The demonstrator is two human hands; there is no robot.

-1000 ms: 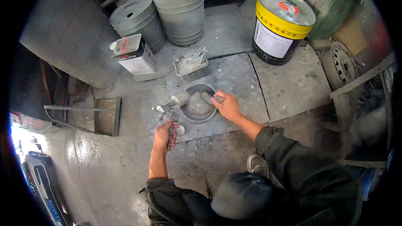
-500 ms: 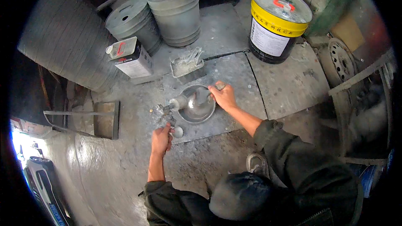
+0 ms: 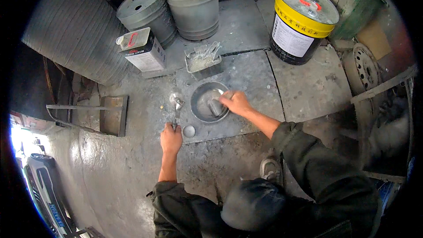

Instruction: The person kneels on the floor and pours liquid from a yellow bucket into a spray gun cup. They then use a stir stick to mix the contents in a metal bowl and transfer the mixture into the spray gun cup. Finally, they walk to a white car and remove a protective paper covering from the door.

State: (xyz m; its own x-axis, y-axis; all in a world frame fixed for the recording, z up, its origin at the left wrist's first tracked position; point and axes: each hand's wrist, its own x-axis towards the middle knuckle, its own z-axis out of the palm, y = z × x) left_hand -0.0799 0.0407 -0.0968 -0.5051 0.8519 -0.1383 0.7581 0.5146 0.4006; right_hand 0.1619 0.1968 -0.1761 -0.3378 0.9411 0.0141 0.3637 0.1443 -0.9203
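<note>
My left hand [image 3: 171,137] is closed round the handle of a metal spray gun [image 3: 178,104], whose round cup [image 3: 175,96] points up towards me. Just right of that hand lies a small round lid [image 3: 188,131] on the ground slab. My right hand [image 3: 237,102] reaches over the rim of a grey metal bowl [image 3: 194,111]. Its fingers grip a short grey brush-like tool [image 3: 215,107], the lower end of which is inside the bowl; motion blurs its details.
Behind the bowl stands a rectangular tin [image 3: 203,67] holding crusted, stringy matter. Farther back are a square can [image 3: 147,57], two grey drums [image 3: 194,9] and a yellow-and-black drum [image 3: 291,39]. A metal tray with a frame [image 3: 112,117] lies left; a wheel rim [image 3: 365,66] sits right.
The spray gun has swung away from the bowl, its cup turning from sideways to upward. My right hand has brought the brush-like tool down into the bowl. The lid lies apart from my left hand.
</note>
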